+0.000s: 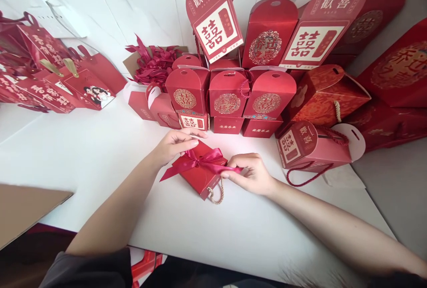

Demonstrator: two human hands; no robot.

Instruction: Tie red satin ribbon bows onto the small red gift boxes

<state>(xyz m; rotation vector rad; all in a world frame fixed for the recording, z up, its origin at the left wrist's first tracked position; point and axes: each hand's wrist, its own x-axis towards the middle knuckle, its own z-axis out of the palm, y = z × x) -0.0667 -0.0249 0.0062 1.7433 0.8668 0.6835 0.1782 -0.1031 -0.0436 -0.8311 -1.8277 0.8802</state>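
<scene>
- White desk: carries all the red gift boxes; the small red box sits front-centre, btwn both hands.
- Two tall boxes at the back, left one & right one: "歡喜" on top, big "囍" on a cream panel.
- Lying box, right of centre: on its side, same "歡喜" & "囍" label, cord handle trailing on the desk.
- Row of mid boxes: gold round emblems; characters too small to read.
- Ribbon pile: dark red, in an open carton behind.
- Small red box: flat on the desk, tilted, no writing visible.
- Left hand: forearm in from lower left, grip closed on the box's far corner, thumb by the bow.
- Right hand: palm down, grip pinched on the ribbon's right tail.
- Ribbon: tied in a bow on the lid.
- Rope handle: hangs at the box's near end.
</scene>
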